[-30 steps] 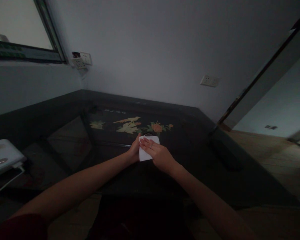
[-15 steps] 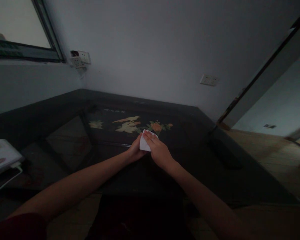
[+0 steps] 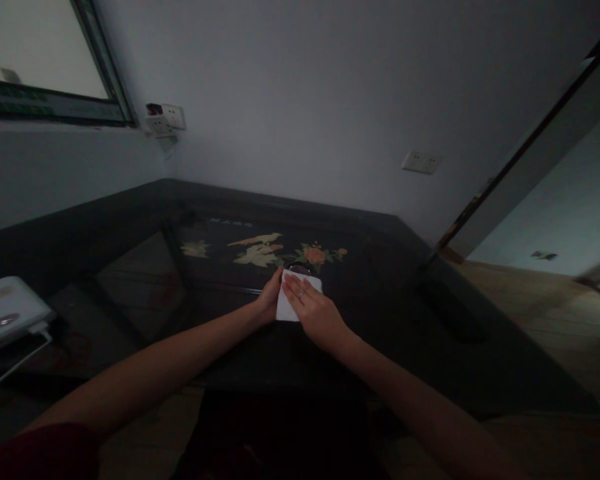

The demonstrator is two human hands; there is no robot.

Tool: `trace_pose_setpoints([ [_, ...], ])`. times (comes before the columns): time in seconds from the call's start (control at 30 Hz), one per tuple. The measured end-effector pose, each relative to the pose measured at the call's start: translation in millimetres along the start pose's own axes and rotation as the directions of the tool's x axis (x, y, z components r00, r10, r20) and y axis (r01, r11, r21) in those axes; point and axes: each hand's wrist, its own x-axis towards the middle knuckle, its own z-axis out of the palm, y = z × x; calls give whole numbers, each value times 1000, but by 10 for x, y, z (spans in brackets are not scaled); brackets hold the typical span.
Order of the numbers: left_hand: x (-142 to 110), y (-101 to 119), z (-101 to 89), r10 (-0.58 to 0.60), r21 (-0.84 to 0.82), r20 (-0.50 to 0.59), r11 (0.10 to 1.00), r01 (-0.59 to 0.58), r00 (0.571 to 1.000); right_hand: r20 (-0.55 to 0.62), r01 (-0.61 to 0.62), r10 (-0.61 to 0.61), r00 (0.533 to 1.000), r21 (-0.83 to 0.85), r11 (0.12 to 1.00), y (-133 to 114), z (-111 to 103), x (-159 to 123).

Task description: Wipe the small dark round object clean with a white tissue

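Observation:
In front of me, over the dark table, my left hand is closed round the left side of a round thing with a dark, shiny rim. Only its far edge shows, so I cannot tell its kind. A folded white tissue covers most of it. My right hand, with a ring on one finger, presses the tissue down onto the round thing, its fingers fairly straight and together. The left fingertips are mostly hidden behind the tissue.
The glossy dark table bears an inlaid bird and flower picture. A white device with a plugged-in cable stands at the left. Wall sockets are behind, and a dark oblong thing lies at the right.
My right hand and the tissue have slid slightly down towards me. More of the tissue shows, and the dark rim of the round thing has come into sight.

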Motion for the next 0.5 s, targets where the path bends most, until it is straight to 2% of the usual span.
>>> trace_pose_setpoints([
  [0.17, 7, 19, 3, -11, -100, 90, 995, 20, 996, -50, 29, -30, 998, -27, 999, 45, -10, -14],
  [0.27, -11, 49, 45, -13, -164, 127, 986, 34, 992, -125, 46, -48, 991, -17, 999, 100, -2, -34],
  [0.4, -26, 103, 87, 40, -221, 119, 975, -13, 992, -235, 66, -67, 970, -10, 998, 152, 27, -45],
  [0.5, -9, 123, 44, 58, -209, 108, 977, -34, 992, -252, 69, -72, 965, -21, 997, 143, 59, -25],
])
